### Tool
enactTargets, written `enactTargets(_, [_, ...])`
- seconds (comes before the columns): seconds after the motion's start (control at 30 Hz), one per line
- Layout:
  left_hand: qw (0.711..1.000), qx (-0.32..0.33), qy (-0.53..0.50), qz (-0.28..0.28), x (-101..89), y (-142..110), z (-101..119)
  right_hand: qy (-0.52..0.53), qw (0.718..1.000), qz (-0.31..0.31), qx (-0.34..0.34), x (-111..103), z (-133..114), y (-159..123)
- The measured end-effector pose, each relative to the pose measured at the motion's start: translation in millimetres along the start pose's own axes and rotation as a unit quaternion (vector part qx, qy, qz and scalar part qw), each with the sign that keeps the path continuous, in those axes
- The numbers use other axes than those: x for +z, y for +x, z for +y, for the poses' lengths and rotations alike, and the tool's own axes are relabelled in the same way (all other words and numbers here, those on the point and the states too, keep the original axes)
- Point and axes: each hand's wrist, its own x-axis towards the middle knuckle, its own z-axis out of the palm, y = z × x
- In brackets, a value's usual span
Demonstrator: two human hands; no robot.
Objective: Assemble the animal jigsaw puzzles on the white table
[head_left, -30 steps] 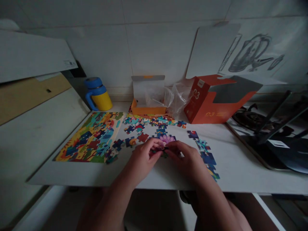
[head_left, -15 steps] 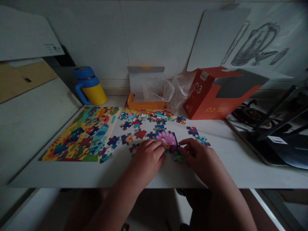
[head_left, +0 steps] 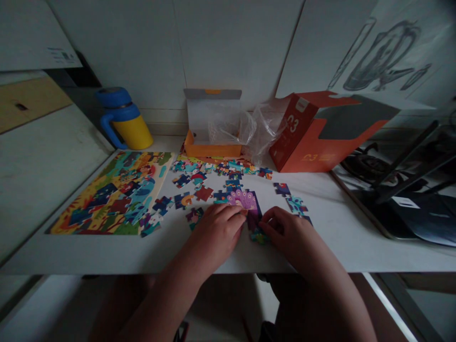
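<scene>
A joined patch of jigsaw puzzle pieces [head_left: 243,197] with a purple fan-shaped picture lies on the white table. My left hand [head_left: 221,227] presses its curled fingers on the lower left of that patch and partly covers it. At the patch's right edge, my right hand [head_left: 281,227] has thumb and index finger pinched at a jigsaw piece, mostly hidden by the fingertips. A green-and-teal piece [head_left: 259,237] sits just below, between the hands. Loose pieces surround them, such as a dark red one [head_left: 204,193] and a purple one [head_left: 281,189].
A colourful picture sheet [head_left: 121,223] with several pieces on it lies at left. Behind stand a blue-and-yellow jug [head_left: 131,130], an open orange box [head_left: 213,150] with clear plastic wrapping [head_left: 261,137], and a red-orange box [head_left: 306,147]. A black stove [head_left: 395,209] is at right.
My right hand has moved its pinched fingertips slightly down along the patch's right edge. The left hand stays on the patch. The whole view has shifted slightly.
</scene>
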Motion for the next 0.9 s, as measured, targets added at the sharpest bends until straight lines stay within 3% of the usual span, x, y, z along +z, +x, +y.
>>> enactTargets(0.2, [0.999, 0.017, 0.006, -0.041, -4.2, -2, 3, -0.007, 1.0, 0.0, 0.03, 2, -2, -3])
enactTargets(0.4, [0.999, 0.016, 0.001, -0.038, -4.1, -2, 5, -0.026, 0.998, 0.005, 0.052, 7, -2, -1])
enactTargets(0.73, [0.997, 0.0, 0.002, -0.072, -11.3, -2, 13, -0.109, 0.988, 0.069, 0.082, 16, -18, -8])
enactTargets(0.9, [0.997, -0.009, 0.001, -0.081, -12.7, -1, 16, -0.154, 0.982, 0.064, 0.09, 20, -24, -12])
